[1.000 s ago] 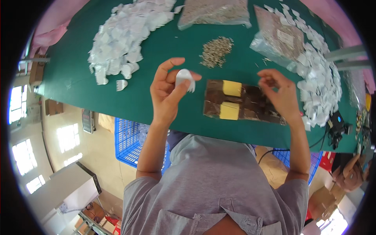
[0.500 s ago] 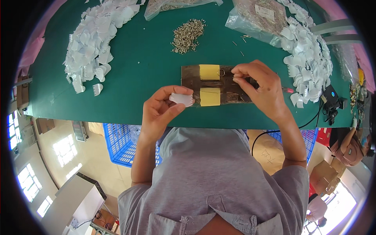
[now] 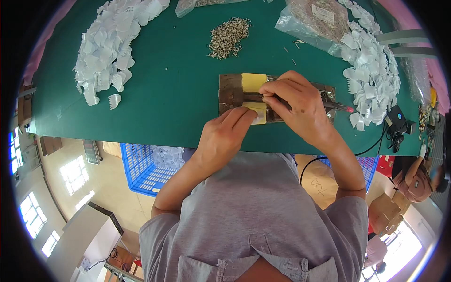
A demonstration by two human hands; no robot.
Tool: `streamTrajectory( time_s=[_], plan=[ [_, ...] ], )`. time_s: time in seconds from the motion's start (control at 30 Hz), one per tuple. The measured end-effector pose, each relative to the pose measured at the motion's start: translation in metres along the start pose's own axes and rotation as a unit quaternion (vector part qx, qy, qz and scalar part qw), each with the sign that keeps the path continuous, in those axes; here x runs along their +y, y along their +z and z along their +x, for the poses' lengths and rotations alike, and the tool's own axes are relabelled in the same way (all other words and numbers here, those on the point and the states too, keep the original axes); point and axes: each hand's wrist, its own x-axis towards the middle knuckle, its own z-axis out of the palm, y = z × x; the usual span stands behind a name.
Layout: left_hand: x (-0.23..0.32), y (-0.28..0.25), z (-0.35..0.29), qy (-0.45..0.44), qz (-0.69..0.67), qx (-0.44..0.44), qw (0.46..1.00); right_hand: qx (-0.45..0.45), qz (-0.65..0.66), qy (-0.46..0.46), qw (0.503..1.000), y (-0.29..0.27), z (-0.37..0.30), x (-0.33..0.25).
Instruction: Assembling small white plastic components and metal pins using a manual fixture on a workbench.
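Observation:
A brown, tape-covered board (image 3: 230,87) carrying two yellow pads lies before me on the green table. My left hand (image 3: 228,129) is closed at the near yellow pad (image 3: 260,116), its fingertips on a white toothed plastic piece (image 3: 255,112) that is mostly hidden. My right hand (image 3: 300,103) pinches just beside the far yellow pad (image 3: 253,82), over the groove between the pads. Whatever its fingertips hold is too small and covered to make out. A red-tipped, pen-like tool with a cord (image 3: 345,108) lies on the board's right end.
White toothed pieces form a large pile at the left (image 3: 105,47) and another at the right (image 3: 371,70). A heap of small metal parts (image 3: 229,37) lies beyond the board. A clear bag (image 3: 314,23) sits back right. Below the table edge stands a blue basket (image 3: 136,171).
My left hand has turned over and carried the white toothed piece right onto the near yellow pad. My right hand has moved left along the board to the groove between the pads.

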Motion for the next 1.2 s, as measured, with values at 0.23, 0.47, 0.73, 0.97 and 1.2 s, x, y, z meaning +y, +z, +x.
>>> streamTrajectory(
  time_s=[0.23,0.47,0.73,0.97,1.2],
  plan=[
    [0.000,0.010,0.005,0.038,0.134,0.049,0.989,-0.064,0.073,0.123,0.988,-0.002,0.004,-0.001],
    [-0.004,0.016,0.011,-0.008,0.163,0.097,0.982,-0.002,-0.030,-0.030,0.999,0.006,-0.013,-0.006],
    [-0.018,0.012,0.017,-0.046,0.045,0.163,0.985,0.046,-0.128,-0.064,0.989,0.022,-0.012,-0.007],
    [-0.030,0.013,0.018,-0.047,-0.023,0.120,0.991,0.103,-0.150,-0.137,0.974,0.029,-0.014,0.004],
    [-0.040,0.016,0.020,-0.015,-0.069,0.091,0.993,0.063,-0.082,-0.092,0.990,0.015,-0.011,0.000]
  ],
)
